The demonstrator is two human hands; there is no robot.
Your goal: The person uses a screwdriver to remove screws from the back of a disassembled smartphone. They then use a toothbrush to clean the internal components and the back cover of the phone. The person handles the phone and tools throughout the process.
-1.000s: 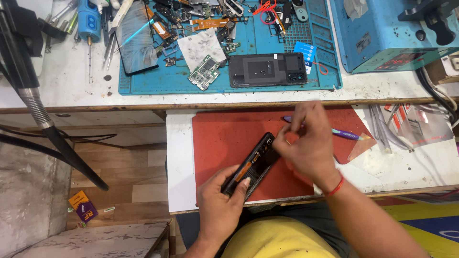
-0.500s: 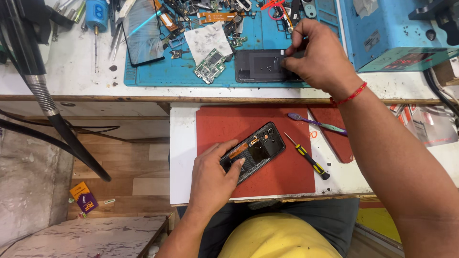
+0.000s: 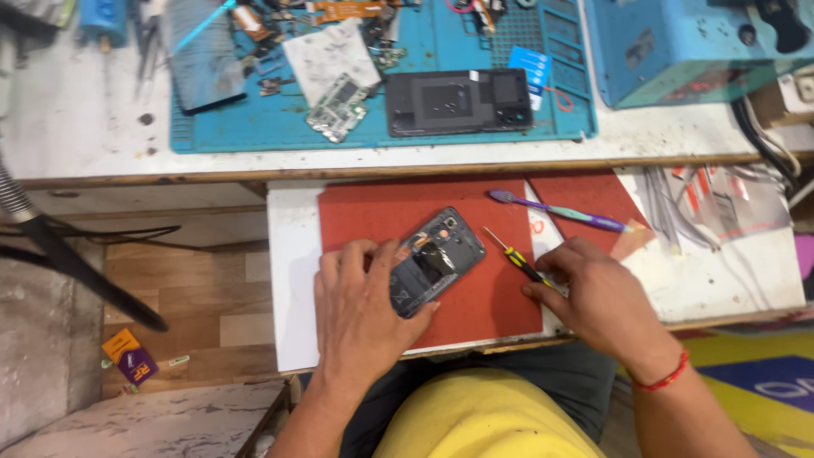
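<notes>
An opened dark phone with its inner parts showing lies tilted on the red mat. My left hand rests on the phone's near end and grips it against the mat. My right hand is at the mat's right edge, fingers closing around the yellow-and-black handle of a small screwdriver, whose tip points up and left toward the phone.
A purple toothbrush lies on the red mat behind my right hand. On the blue work mat farther back are a dark phone back cover, a green circuit board and several small parts. A blue machine stands at the back right.
My right hand came back from the phone back cover on the blue mat down to the screwdriver on the red mat. The left hand stayed on the opened phone.
</notes>
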